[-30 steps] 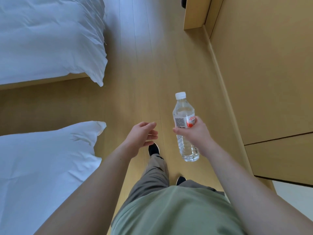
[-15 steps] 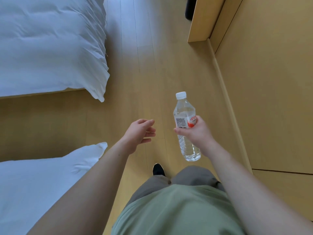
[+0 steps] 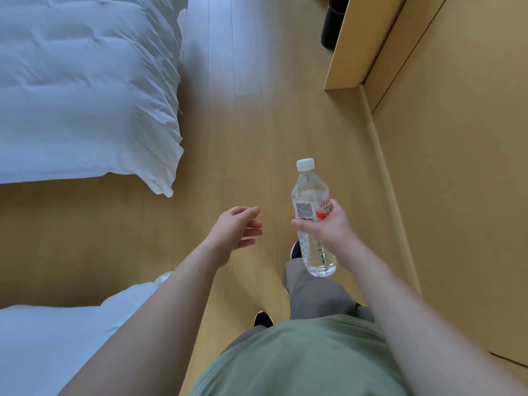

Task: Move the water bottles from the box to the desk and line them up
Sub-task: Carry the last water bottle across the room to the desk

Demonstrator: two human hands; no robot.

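A clear water bottle (image 3: 309, 192) with a white cap and a red and white label stands upright in the air above the wooden floor. My right hand (image 3: 325, 227) grips it round the label, fingers curled about its middle. My left hand (image 3: 238, 228) hangs beside it on the left, empty, with its fingers relaxed and a gap of floor between it and the bottle. Neither the box nor the desk top shows in this view.
A bed with white bedding (image 3: 85, 90) fills the upper left, and a second white bed (image 3: 51, 347) sits at the lower left. A wooden panel wall (image 3: 457, 167) runs along the right. A wooden side panel (image 3: 363, 44) and a black bin (image 3: 333, 21) stand far ahead.
I have walked forward along the floor between beds and wall; the near bed slid down and back, the wooden panel and bin came nearer. The bottle stays in my right hand.
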